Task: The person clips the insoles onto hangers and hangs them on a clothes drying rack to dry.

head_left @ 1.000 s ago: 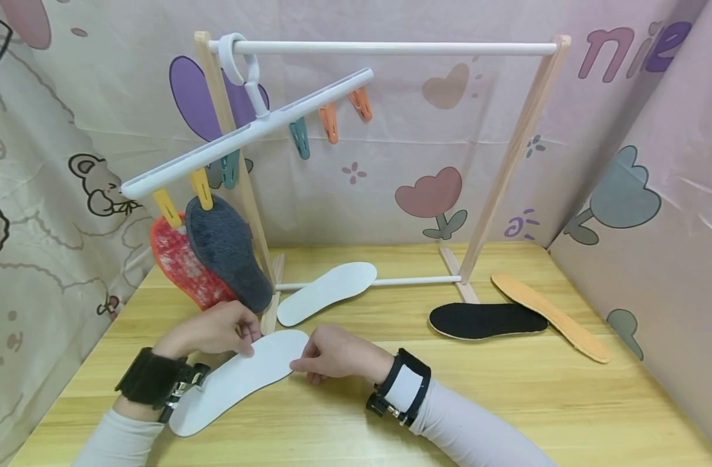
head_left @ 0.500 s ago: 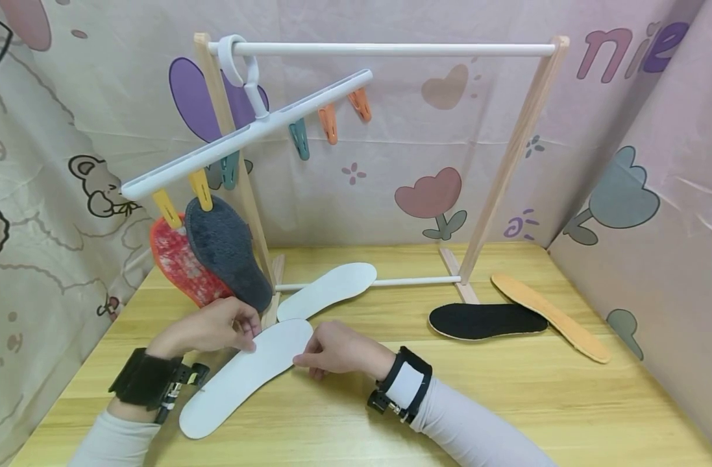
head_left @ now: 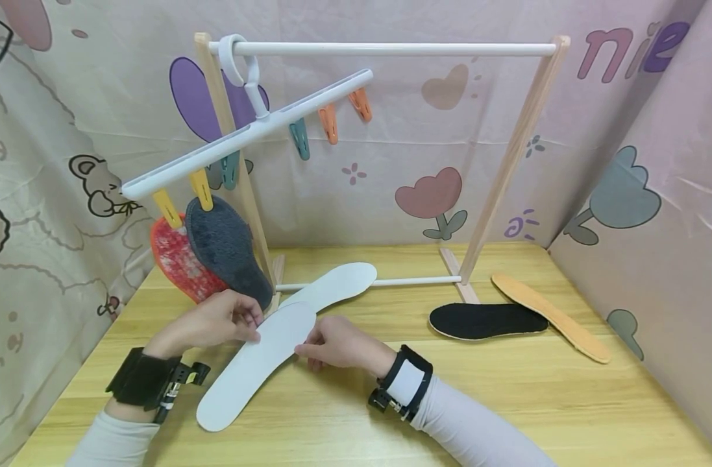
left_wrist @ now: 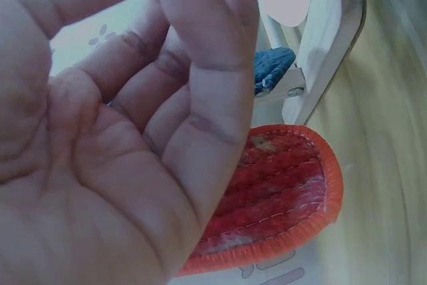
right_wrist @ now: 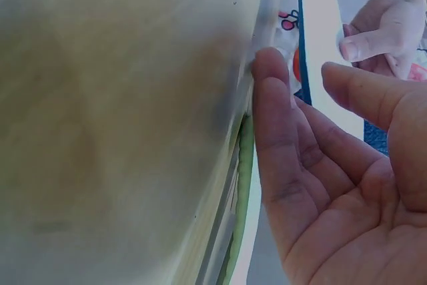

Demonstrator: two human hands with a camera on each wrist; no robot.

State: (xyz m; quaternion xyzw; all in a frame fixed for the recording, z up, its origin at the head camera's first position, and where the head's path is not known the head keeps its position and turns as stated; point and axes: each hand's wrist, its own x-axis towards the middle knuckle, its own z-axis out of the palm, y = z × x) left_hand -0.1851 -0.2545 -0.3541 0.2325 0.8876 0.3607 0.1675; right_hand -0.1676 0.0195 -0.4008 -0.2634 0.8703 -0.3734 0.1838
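A white insole (head_left: 253,373) slants between both hands near the front of the table, its upper end overlapping a second white insole (head_left: 346,283). My left hand (head_left: 218,322) pinches its left edge with thumb and fingertips. On the opposite edge, my right hand (head_left: 345,345) grips it, thumb on top and fingers curled below. The right wrist view shows the insole (right_wrist: 327,91) edge-on, with a dark rim, beside the right thumb. Just beyond my left hand hang a red insole (head_left: 183,266) and a dark grey fuzzy insole (head_left: 222,250), each from a yellow clip (head_left: 200,189).
A tilted white hanger (head_left: 309,104) with teal and orange clips hooks over the top bar (head_left: 402,48) of a wooden rack (head_left: 510,162). On the table's right side lie a black insole (head_left: 484,321) and a tan insole (head_left: 566,327), partly overlapping.
The held white insole has moved up and to the right in both hands, and its upper end now overlaps the other white insole. The hanging insoles stay put.
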